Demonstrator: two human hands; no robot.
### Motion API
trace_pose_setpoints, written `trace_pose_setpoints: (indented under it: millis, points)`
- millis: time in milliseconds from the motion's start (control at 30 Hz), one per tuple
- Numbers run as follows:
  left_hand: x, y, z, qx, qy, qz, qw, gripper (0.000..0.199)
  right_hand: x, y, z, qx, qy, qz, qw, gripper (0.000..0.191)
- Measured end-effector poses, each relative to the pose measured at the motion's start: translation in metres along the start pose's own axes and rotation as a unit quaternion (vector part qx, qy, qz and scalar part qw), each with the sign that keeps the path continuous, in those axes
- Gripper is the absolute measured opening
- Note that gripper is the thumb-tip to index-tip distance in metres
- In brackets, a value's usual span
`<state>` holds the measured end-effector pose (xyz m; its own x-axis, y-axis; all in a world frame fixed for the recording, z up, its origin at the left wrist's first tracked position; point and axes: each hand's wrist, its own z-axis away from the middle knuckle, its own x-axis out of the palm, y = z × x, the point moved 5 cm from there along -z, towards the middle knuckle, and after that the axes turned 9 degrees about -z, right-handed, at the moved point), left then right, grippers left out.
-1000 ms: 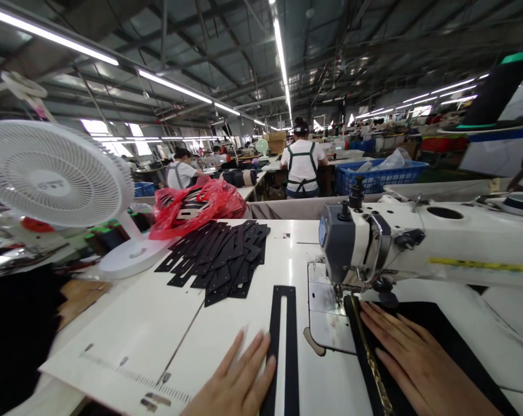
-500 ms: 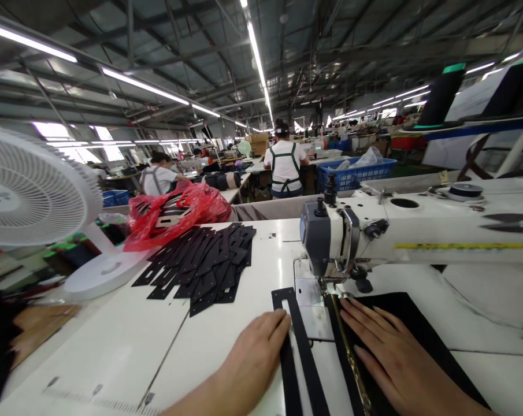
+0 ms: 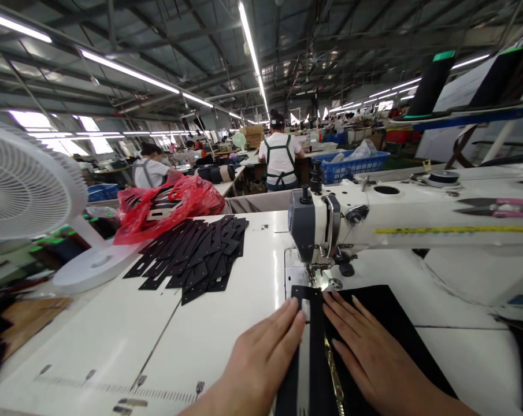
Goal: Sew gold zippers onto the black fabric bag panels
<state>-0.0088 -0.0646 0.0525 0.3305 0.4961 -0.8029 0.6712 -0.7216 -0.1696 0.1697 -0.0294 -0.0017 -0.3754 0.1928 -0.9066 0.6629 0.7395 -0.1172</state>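
My left hand (image 3: 267, 352) is closed on the left side of a black slotted strip (image 3: 316, 358), fingertips by its top end. The strip lies along a gold zipper (image 3: 333, 375) set in black fabric (image 3: 402, 329). Flat on that fabric, just right of the zipper, rests my right hand (image 3: 369, 346), fingers stretched forward. Both hands are close in front of the presser foot (image 3: 319, 277) of a white sewing machine (image 3: 417, 214). The strip's top end reaches the foot; whether it is under it I cannot tell.
A heap of black slotted strips (image 3: 196, 254) lies left on the white table (image 3: 226, 329). Behind it is a red plastic bag (image 3: 170, 205); a white fan (image 3: 31, 185) stands far left. Scissors (image 3: 495, 207) lie on the machine arm. Co-workers sit ahead near a blue basket (image 3: 352, 167).
My left hand has brought the slotted strip rightward over the fabric, alongside the zipper. It was apart from the fabric before. My right hand stays on the fabric. The view has shifted slightly.
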Motion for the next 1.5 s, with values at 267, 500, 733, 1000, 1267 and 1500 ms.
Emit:
trace_pose_setpoints:
  millis: [267, 500, 733, 1000, 1267, 1500]
  points:
    - [0.063, 0.009, -0.027, -0.062, -0.092, -0.01, 0.994, 0.028, 0.0, 0.003, 0.001, -0.02, -0.007, -0.002, 1.0, 0.058]
    - [0.065, 0.003, -0.025, -0.001, -0.078, -0.041, 0.996, 0.032, -0.009, -0.002, -0.006, -0.017, 0.044, 0.017, 0.999, 0.066]
    - [0.062, -0.002, -0.021, 0.019, -0.068, -0.032, 0.997, 0.033, -0.008, -0.002, -0.011, 0.0, -0.002, 0.003, 1.0, 0.068]
    - [0.069, -0.011, -0.015, 0.05, -0.074, -0.03, 0.996, 0.034, 0.0, 0.003, -0.01, 0.025, -0.011, -0.058, 0.998, 0.056]
    - [0.073, -0.015, -0.009, 0.064, -0.075, -0.052, 0.994, 0.032, -0.001, 0.003, -0.013, 0.039, -0.038, -0.098, 0.994, 0.049]
    - [0.074, -0.013, -0.01, 0.063, -0.074, -0.063, 0.993, 0.034, 0.0, 0.002, -0.012, 0.043, -0.032, -0.101, 0.993, 0.049]
